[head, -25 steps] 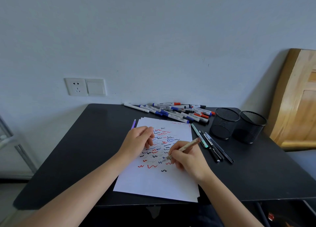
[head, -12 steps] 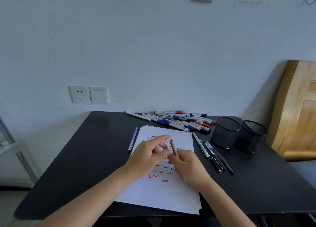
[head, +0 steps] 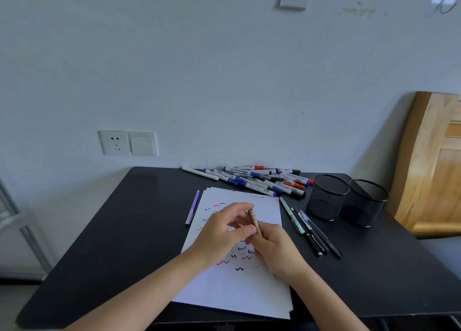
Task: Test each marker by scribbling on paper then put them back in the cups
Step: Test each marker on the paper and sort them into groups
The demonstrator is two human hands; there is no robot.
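While the right hand (head: 277,252) grips a tan pen (head: 255,220) upright above the paper (head: 232,288), the left hand (head: 224,231) closes thumb and fingers on its upper part (whether on a cap I cannot tell). Beyond the fingers lies a heap of markers (head: 252,179); right of them lie dark pens (head: 311,231), then two mesh cups (head: 326,197), and left of them a purple pen (head: 192,207).

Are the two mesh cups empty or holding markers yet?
Empty, as far as visible: nothing sticks out of the left cup or right cup. Markers lie on the table.
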